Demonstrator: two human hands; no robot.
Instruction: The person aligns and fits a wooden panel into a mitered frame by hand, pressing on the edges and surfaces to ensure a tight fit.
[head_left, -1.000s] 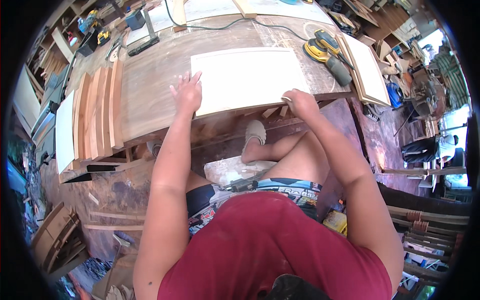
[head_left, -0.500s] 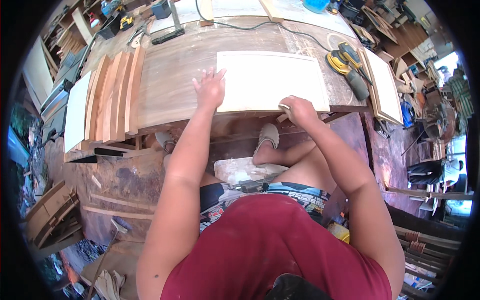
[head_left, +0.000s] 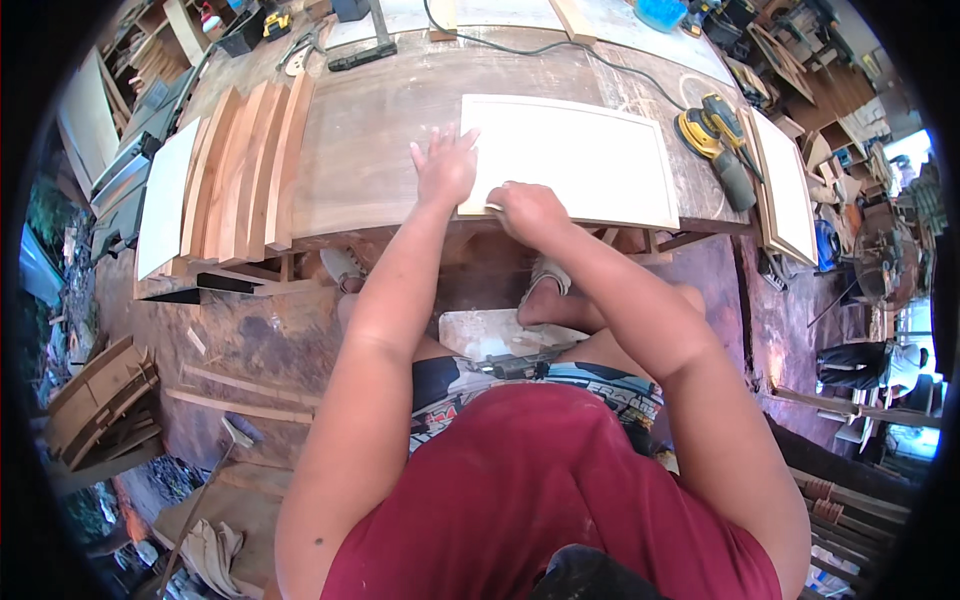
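A white framed panel (head_left: 585,160) lies flat on the wooden workbench (head_left: 370,130) in front of me. My left hand (head_left: 446,170) rests with fingers spread across its left edge, partly on the bench top. At the near edge, close to the left corner, my right hand (head_left: 530,212) is closed around a small tan folded piece (head_left: 494,207) that looks like sandpaper. Most of that piece is hidden under my fingers, pressed against the panel's edge.
Several wooden strips (head_left: 250,170) stand side by side on the left, beside a white board (head_left: 168,200). A yellow sander (head_left: 705,128) with a cord lies right of the panel, near another framed panel (head_left: 785,185). A hammer (head_left: 365,50) lies at the back.
My right hand has slid left along the panel's near edge, from near its right part to close by my left hand. The view has shifted slightly; my left hand stays at the left edge.
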